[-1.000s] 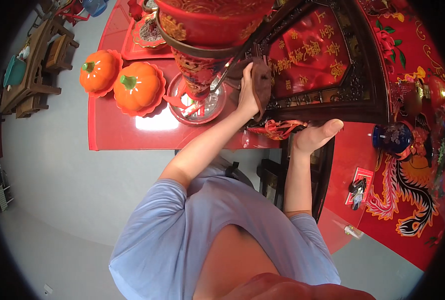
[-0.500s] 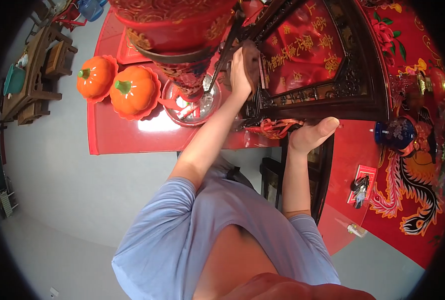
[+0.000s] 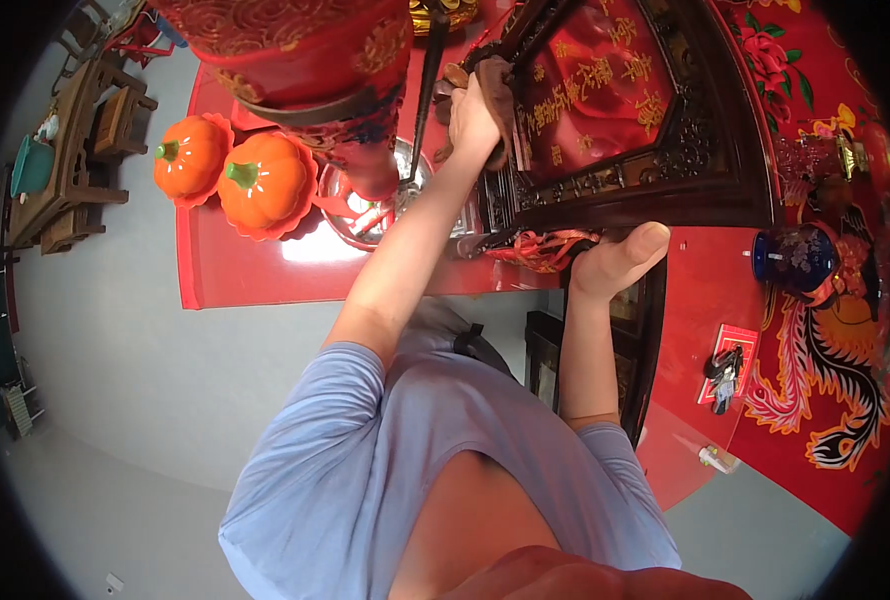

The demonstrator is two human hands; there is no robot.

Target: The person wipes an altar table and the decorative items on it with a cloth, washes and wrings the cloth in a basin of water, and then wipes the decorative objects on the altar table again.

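My left hand (image 3: 475,122) is closed on a brown cloth (image 3: 500,105) at the left edge of a dark carved wooden frame (image 3: 690,217). Inside the frame is a glossy red panel (image 3: 605,95) with gold characters. My right hand (image 3: 615,265) is at the frame's lower edge, its thumb stretched out to the right; the other fingers are hidden. Red ribbon-like strips (image 3: 540,248) hang between my hands beneath the frame. Left of my left hand rises a large red vessel with gold ornament (image 3: 285,60), partly cut off by the view.
Two orange pumpkin-shaped containers (image 3: 265,185) stand on the red table (image 3: 225,275), near a clear round dish (image 3: 340,232). To the right are a blue vase (image 3: 795,258) and a red packet with a dark object (image 3: 727,370). Wooden furniture (image 3: 75,150) stands far left.
My left hand and the cloth have moved slightly up along the frame. My right hand has barely shifted. The red vessel appears further left, and a gold object shows at the top.
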